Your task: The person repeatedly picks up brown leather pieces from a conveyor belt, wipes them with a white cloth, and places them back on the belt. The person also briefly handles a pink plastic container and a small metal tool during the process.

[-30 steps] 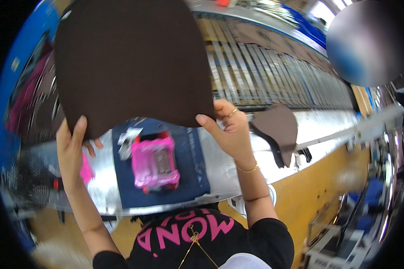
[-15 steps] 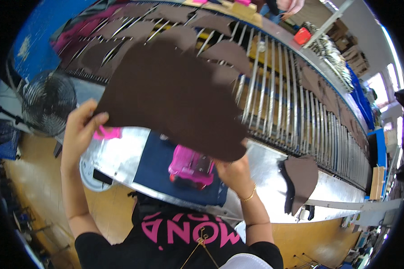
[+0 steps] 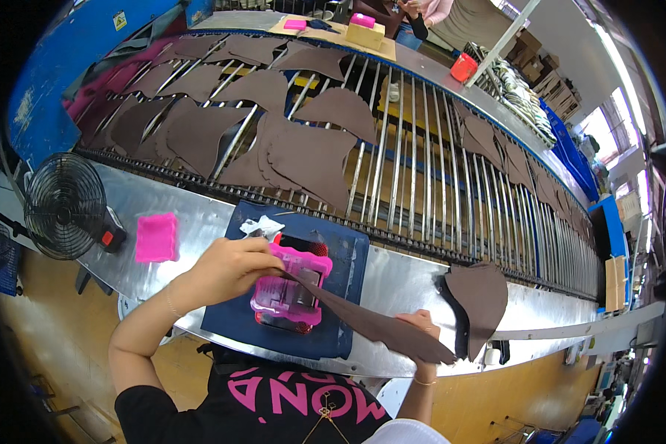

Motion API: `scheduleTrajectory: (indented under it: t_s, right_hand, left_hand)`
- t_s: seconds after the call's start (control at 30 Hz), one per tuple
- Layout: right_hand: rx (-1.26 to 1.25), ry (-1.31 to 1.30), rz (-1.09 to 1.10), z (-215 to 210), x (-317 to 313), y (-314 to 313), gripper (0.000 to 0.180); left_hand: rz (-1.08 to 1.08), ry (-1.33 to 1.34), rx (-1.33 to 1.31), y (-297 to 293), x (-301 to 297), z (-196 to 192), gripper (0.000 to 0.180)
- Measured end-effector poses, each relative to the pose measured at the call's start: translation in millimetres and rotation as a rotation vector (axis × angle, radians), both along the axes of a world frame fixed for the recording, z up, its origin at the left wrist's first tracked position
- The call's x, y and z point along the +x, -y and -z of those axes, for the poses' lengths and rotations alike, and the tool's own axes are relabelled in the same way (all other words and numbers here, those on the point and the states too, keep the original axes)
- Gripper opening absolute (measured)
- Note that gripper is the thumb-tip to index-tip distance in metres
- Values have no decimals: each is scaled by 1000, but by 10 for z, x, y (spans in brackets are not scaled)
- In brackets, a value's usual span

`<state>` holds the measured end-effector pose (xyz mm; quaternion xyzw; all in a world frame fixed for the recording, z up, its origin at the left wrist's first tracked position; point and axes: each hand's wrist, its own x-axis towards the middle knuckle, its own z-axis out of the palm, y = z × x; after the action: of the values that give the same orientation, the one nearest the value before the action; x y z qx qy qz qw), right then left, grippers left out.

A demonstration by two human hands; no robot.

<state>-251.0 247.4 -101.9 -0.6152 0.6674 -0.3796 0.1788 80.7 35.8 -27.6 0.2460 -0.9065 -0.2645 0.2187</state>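
A brown cut sheet piece (image 3: 370,323), seen nearly edge-on, hangs tilted above the metal bench. My left hand (image 3: 238,270) pinches its upper left end, right over a pink tray-like holder (image 3: 275,285) with clear and dark parts inside. Its lower right end is in my right hand (image 3: 419,323), whose fingers are partly hidden behind the sheet. The holder rests on a dark blue mat (image 3: 229,307). Touching the mat's far edge is a crumpled white scrap (image 3: 262,226).
Beyond the bench runs a conveyor of metal rods (image 3: 396,155), carrying several brown pieces (image 3: 303,155). A black fan (image 3: 65,207) and pink tray (image 3: 157,237) are at left. More stacked brown pieces (image 3: 481,300) lie right. Across the conveyor, a person (image 3: 425,11) stands near a red container (image 3: 464,67).
The brown sheet has come down from over the conveyor and turned edge-on. My left hand has moved right, toward the pink holder, and my right hand lower and slightly right.
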Motion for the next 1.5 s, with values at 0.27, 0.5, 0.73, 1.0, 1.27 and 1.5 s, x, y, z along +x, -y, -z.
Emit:
scheduleTrajectory:
  t_s: [0.27,0.5,0.73,1.0,1.27,1.5]
  right_hand:
    - [-208,490,399,-574,-630,-450,24]
    - [-186,577,524,-349,-1486,645,36]
    - [127,629,527,641,-2141,1783,36]
    - [227,-147,599,852,-2210,1843,50]
    - [270,-492,1270,389,-1857,-21,45]
    - [500,-609,1446,818,-1953,-1105,54]
  left_hand:
    - [238,15,-85,-38,-798,20,16]
    - [-49,-207,125,220,-705,-215,23]
    - [-377,-210,298,238,16,-27,24]
    - [-522,-219,426,219,299,183,26]
    - [-450,-286,590,361,278,403,31]
    - [-348,-261,641,356,3,264,30]
